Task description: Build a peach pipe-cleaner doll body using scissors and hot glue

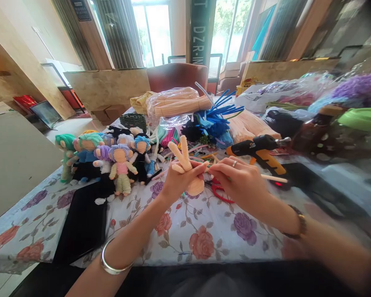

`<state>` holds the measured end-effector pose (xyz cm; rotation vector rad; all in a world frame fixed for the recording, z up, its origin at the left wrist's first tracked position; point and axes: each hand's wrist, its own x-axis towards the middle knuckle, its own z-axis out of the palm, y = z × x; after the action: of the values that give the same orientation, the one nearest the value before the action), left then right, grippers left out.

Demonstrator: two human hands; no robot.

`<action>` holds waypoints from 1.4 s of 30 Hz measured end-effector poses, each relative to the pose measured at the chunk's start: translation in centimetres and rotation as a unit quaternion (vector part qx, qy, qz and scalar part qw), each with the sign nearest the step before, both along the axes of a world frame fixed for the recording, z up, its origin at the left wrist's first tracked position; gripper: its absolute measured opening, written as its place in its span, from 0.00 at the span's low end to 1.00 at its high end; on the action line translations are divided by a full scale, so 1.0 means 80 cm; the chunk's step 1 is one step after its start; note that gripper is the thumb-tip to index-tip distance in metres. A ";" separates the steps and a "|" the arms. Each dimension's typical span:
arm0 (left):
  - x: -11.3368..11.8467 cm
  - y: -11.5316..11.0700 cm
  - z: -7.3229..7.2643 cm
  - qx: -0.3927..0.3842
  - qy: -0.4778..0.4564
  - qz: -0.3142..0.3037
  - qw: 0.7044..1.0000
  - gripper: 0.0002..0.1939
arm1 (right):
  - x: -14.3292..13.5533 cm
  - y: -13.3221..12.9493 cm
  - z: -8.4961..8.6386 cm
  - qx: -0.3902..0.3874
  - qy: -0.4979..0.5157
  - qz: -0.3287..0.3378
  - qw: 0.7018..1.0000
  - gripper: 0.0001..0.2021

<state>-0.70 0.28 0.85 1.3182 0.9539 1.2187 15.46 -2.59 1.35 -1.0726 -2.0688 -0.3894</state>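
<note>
The left hand (179, 180) is closed around a peach chenille doll body (184, 158), with the thumb pressed along it toward the right hand (241, 178). Two fuzzy limbs of the doll body point up and away from the person, a shorter piece sticks out to the left, and its rounded end shows below the fingers. It is held above the counter (179, 243), near the middle of its width.

The right hand has its thumb and fingertips pinched together just beside the left thumb, at a pale chenille stem (275, 178); a length of the stem shows beyond the far side of the hand, pointing right. Exactly how the stem meets the doll body is too small to tell.

Red-handled scissors (219, 193) lie on the flowered cloth, partly hidden by the right hand. Beyond that hand, toward the counter's right side, rests a black and orange glue gun (259, 150). Finished dolls (121, 165) with coloured hair are grouped on the left part of the counter, and a flat black panel (83, 222) lies between them and the near left corner. Toward the far edge are peach stem bundles (179, 103), some in clear plastic, with blue stems (214, 119) just to their right. Plastic bags (266, 93) of materials crowd the far right corner.
</note>
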 end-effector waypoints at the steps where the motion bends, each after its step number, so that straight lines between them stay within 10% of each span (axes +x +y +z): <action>1: 0.000 0.000 0.000 0.002 0.003 0.003 1.000 0.12 | 0.001 0.001 0.000 0.003 -0.002 -0.006 1.000 0.10; 28: -0.004 0.000 -0.006 -0.027 0.022 -0.095 0.995 0.10 | 0.023 0.018 0.007 0.046 -0.007 0.038 0.998 0.10; 42: -0.001 -0.005 -0.006 -0.013 0.081 -0.095 0.992 0.06 | 0.024 0.029 0.018 -0.268 0.195 0.082 0.940 0.07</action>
<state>-0.80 -0.09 0.38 1.4684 0.9317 0.9627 17.41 -0.24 2.76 -1.1560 -1.9152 0.4697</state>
